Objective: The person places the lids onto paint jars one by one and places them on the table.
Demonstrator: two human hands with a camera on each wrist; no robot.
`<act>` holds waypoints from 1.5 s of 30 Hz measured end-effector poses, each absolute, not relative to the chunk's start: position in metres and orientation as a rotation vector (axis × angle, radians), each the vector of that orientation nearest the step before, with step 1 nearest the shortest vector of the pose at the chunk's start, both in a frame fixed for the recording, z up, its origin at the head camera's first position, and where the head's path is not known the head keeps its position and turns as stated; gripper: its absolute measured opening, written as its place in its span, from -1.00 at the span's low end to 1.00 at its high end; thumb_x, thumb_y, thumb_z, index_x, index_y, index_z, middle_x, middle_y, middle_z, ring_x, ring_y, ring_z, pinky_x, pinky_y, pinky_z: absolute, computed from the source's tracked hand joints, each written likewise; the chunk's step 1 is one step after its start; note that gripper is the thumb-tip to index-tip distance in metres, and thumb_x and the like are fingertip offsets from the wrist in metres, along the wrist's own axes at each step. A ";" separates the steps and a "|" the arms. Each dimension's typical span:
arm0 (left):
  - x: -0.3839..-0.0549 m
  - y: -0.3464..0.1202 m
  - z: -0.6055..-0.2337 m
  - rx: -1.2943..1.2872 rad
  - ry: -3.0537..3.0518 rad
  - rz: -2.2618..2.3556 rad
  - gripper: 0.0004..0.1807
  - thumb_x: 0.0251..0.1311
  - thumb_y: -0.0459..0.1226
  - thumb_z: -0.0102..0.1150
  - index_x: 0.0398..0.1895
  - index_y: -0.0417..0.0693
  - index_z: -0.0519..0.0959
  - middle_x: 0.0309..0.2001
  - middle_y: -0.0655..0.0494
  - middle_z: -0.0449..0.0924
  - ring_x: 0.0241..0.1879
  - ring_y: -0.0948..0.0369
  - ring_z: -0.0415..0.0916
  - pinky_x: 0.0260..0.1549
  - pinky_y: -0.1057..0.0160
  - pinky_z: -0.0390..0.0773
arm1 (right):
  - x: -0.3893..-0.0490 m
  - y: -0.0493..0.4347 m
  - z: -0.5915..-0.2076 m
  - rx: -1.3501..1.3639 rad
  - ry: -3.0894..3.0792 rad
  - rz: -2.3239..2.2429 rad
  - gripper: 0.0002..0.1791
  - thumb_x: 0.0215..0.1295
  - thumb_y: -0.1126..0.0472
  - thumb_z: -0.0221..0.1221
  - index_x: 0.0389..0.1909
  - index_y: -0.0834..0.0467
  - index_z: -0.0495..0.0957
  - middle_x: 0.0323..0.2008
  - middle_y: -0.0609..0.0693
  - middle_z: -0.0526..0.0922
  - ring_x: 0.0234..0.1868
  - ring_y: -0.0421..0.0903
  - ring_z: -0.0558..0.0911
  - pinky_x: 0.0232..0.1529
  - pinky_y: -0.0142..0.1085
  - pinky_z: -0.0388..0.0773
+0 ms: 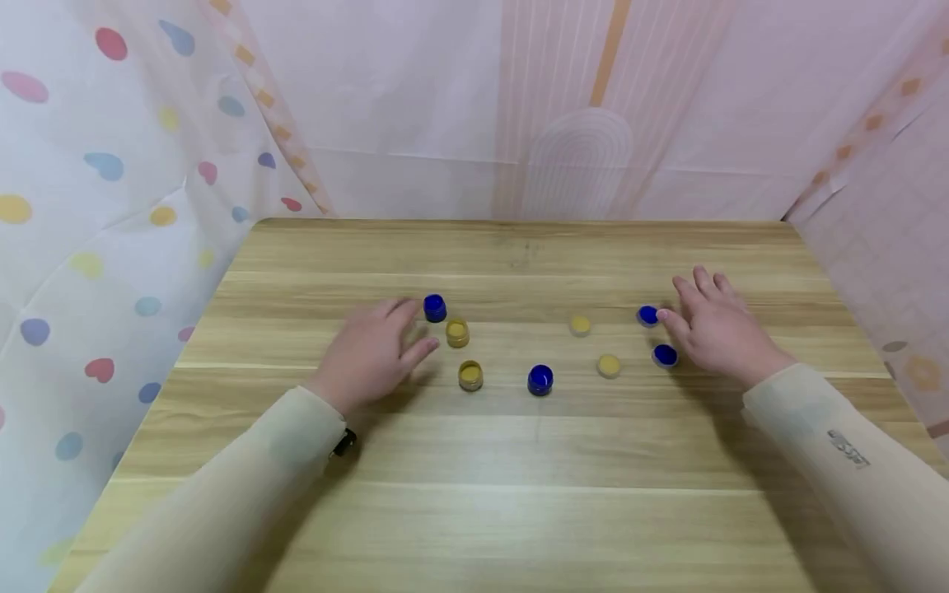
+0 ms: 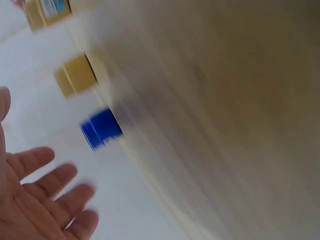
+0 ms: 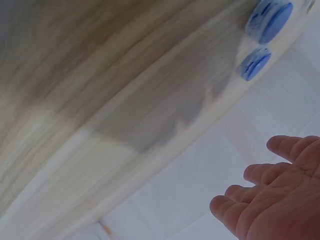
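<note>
My left hand [image 1: 373, 354], fingers relaxed and holding nothing, hovers left of a small blue paint jar [image 1: 434, 308] and two yellow paint jars, one behind [image 1: 457, 333] and one in front [image 1: 470, 375]. In the left wrist view its fingers lie apart from the blue jar [image 2: 101, 128]. Another blue paint jar [image 1: 540, 380] stands nearer the middle. The jars have no lids on. On the right, my right hand [image 1: 722, 333] spreads its fingers beside two blue lids [image 1: 648, 315], its thumb overlapping the farther one in the head view. The right wrist view shows its palm empty.
Two yellow lids, a far one [image 1: 580, 325] and a near one [image 1: 609, 366], lie between the jars and the blue lids. Everything rests on a wooden table [image 1: 474, 511]. Patterned curtains [image 1: 415, 99] hang behind it and at both sides.
</note>
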State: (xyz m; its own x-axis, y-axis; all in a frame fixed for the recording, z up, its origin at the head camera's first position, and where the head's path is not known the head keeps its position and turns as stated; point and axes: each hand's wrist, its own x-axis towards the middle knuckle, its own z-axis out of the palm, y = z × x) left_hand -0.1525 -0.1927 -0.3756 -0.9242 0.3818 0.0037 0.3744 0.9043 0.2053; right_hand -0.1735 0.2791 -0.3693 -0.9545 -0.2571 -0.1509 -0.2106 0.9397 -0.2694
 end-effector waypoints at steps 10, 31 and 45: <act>-0.133 -0.157 -0.386 0.693 2.748 0.350 -0.47 0.35 0.20 0.30 0.09 0.03 0.55 -0.25 0.19 0.59 -0.30 0.21 0.53 -0.26 0.16 0.56 | -0.164 0.272 -0.362 -0.375 2.914 -0.384 -0.11 0.69 -0.24 -0.22 0.63 0.42 -0.02 0.60 0.57 -0.17 0.62 0.55 -0.19 0.62 0.32 -0.29; -0.140 -0.134 -0.382 0.677 2.693 0.315 -0.65 0.34 0.02 0.40 0.04 0.11 0.59 -0.30 0.25 0.58 -0.28 0.19 0.52 -0.12 0.11 0.58 | -0.136 0.215 -0.364 -0.754 2.849 -0.419 -0.55 0.39 0.08 0.38 0.18 0.25 0.66 0.03 0.15 0.75 -0.10 0.01 0.72 0.04 0.05 0.68; -0.141 -0.131 -0.384 0.663 2.698 0.292 -0.64 0.34 0.00 0.40 0.07 0.10 0.60 -0.28 0.24 0.61 -0.27 0.19 0.54 -0.09 0.08 0.62 | -0.140 0.203 -0.380 -0.739 2.804 -0.281 -0.69 0.36 0.23 0.39 0.08 0.20 0.70 -0.09 0.06 0.69 -0.13 -0.05 0.64 0.04 -0.04 0.67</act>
State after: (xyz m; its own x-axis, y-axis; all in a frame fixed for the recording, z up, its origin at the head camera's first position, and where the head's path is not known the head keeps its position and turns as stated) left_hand -0.1412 -0.1307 -0.3841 -0.8309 0.4803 -0.2810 0.4090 0.8695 0.2768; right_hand -0.1396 0.2031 -0.3798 -0.8472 -0.5035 -0.1694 -0.4598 0.8547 -0.2409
